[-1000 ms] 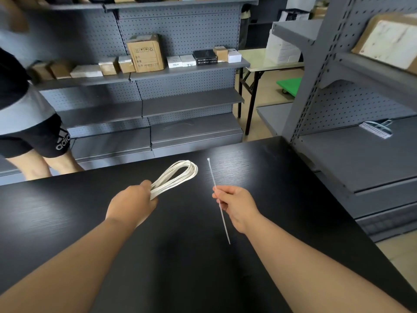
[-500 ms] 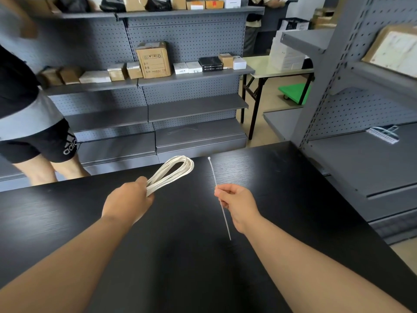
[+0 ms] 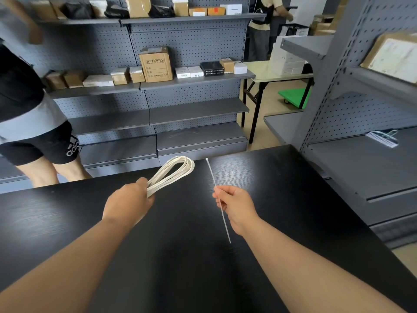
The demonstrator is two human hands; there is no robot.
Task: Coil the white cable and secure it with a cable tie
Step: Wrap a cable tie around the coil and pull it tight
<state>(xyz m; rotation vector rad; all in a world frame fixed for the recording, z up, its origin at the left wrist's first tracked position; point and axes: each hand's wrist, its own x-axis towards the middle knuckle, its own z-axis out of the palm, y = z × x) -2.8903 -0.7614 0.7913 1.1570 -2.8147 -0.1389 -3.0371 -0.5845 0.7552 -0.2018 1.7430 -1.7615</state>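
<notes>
A stockroom of grey pegboard shelving (image 3: 194,114) stands behind a black wood-grain table (image 3: 67,218), with cardboard boxes (image 3: 156,64) and small white cartons on the middle shelf. Beyond the table's far edge, off to the left of the left hand, a person in black shorts (image 3: 42,145) stands with their back turned.

Both arms reach out over the table. The left hand (image 3: 128,202) is closed around one end of the white cable (image 3: 171,172), which is gathered into a long, narrow bundle of several loops. The free looped end sticks out from the fist, forward and to the right, toward the far table edge, held above the surface.

The right hand (image 3: 235,205) pinches a thin white cable tie (image 3: 217,198) between thumb and fingertips, around its middle. The tie is straight; its head end points forward past the fingers, and its tail runs back alongside the wrist. The tie's head lies just to the right of the cable's looped end, apart from it. The two hands are well apart, and the tie is not yet around the bundle.
</notes>
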